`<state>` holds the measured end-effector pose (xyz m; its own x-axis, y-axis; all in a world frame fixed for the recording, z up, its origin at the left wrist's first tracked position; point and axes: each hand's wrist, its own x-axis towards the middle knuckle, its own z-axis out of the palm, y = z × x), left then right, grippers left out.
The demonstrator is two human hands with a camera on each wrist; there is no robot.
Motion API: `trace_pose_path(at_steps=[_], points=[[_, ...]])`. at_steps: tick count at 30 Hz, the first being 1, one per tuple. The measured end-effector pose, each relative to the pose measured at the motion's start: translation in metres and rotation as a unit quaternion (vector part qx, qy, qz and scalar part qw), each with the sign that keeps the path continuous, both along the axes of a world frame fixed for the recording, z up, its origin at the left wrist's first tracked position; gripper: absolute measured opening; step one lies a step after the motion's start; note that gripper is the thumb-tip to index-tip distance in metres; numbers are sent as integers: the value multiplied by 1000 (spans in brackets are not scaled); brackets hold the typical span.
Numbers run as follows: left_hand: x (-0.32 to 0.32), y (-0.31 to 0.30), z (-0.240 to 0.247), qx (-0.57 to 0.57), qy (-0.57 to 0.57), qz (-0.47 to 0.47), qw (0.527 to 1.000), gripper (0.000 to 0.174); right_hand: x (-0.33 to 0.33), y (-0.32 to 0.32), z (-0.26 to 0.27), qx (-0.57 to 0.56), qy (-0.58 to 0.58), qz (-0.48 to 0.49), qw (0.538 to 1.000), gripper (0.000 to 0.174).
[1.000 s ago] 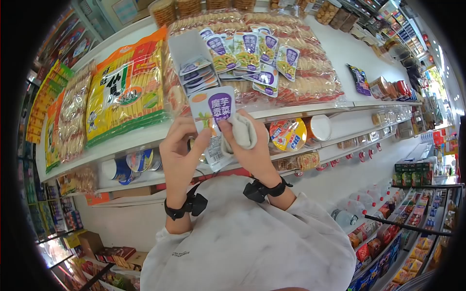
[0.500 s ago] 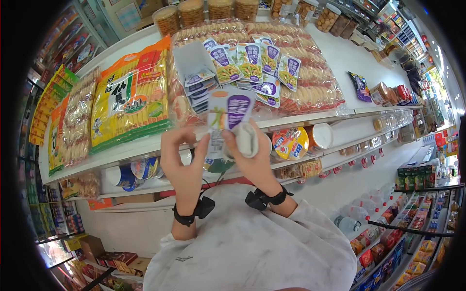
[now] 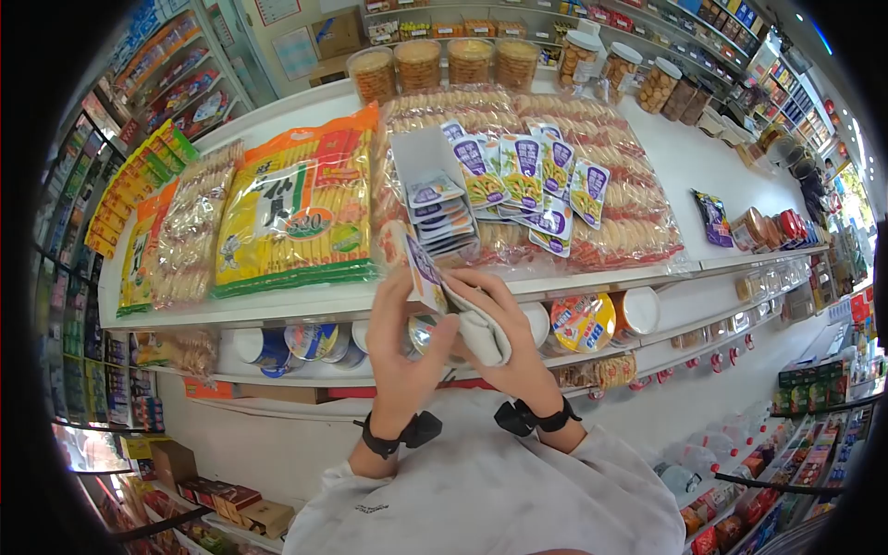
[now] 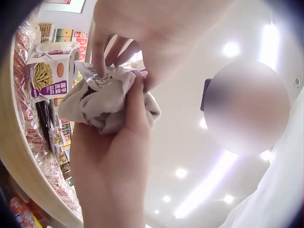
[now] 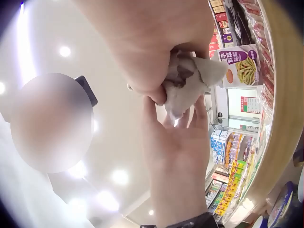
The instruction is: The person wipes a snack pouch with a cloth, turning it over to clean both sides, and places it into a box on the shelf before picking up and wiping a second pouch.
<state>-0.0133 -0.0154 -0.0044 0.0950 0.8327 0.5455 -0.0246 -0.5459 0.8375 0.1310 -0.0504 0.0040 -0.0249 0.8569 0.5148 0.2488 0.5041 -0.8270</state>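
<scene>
At the shelf's front edge, a small white and purple packet [image 3: 425, 282] stands on edge between the two hands, tilted. My left hand [image 3: 402, 347] pinches it, fingers behind and thumb in front. A folded pale cloth [image 3: 485, 337] lies against it, gripped by my right hand [image 3: 513, 347]. In the left wrist view the cloth [image 4: 107, 107] is bunched and covers part of the packet; the right wrist view shows the cloth [image 5: 187, 90] under my right fingers. Beyond the hands, an open box [image 3: 425, 155] holds stacked packets, with several loose packets [image 3: 523, 176] beside it.
Bagged biscuits [image 3: 629, 203] lie under the loose packets. A large yellow snack bag [image 3: 296, 208] is on the left, round jars [image 3: 470, 65] along the back and a small purple bag [image 3: 712, 219] on the right. Tubs [image 3: 583, 322] stand on the lower shelf.
The packet has turned from facing the head camera to nearly edge-on. Both hands have shifted right and slightly down in the head view, and the shelf goods appear lower and farther right.
</scene>
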Motion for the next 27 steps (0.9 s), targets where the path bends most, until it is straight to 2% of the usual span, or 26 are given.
trace_pose_path(at_steps=[3, 4, 5, 7, 9, 10, 11, 15, 16, 19, 20, 23, 24, 27], points=[[-10, -7, 3, -128, -8, -15, 992, 41, 2, 0, -3, -2, -17, 18, 1000, 61], [-4, -1, -8, -100, -41, 16, 994, 32, 3, 0, -6, 3, -18, 19, 1000, 59], [-4, 1, -7, -68, -6, 34, 997, 25, 3, 0, -8, 9, -19, 19, 1000, 57], [-6, 0, -1, -150, -22, 6, 988, 19, 10, 1, -7, 17, -1, -68, 998, 40], [-9, 2, -4, -84, 19, -28, 996, 17, 18, 1, -14, -77, 175, -141, 971, 36], [-11, -1, -5, -87, 73, -31, 993, 17, 21, 3, -12, -71, 162, -108, 978, 36], [-8, 2, -11, -7, 98, -12, 995, 17, 25, 6, -10, -67, 148, -76, 984, 36], [-4, 5, -10, -13, 77, -10, 997, 18, 9, 3, -2, -69, 148, 7, 986, 41], [-4, 6, -9, -17, 70, -2, 997, 19, 8, 3, -5, -80, 185, 15, 979, 41], [-2, 10, -3, -2, 99, 9, 995, 19, 14, 5, -19, -126, 162, 31, 978, 37], [3, 8, 0, -53, 57, 18, 997, 18, 13, 6, -20, -109, 145, 9, 983, 32], [10, 8, 2, -92, -3, -8, 996, 17, 7, 2, -23, -115, 206, 7, 972, 29], [12, 9, 0, -76, 6, -6, 997, 19, 6, 0, -21, -108, 235, -2, 966, 27], [-1, 15, -11, -118, 54, -22, 991, 13, 18, 1, -29, -90, 216, -104, 967, 26]])
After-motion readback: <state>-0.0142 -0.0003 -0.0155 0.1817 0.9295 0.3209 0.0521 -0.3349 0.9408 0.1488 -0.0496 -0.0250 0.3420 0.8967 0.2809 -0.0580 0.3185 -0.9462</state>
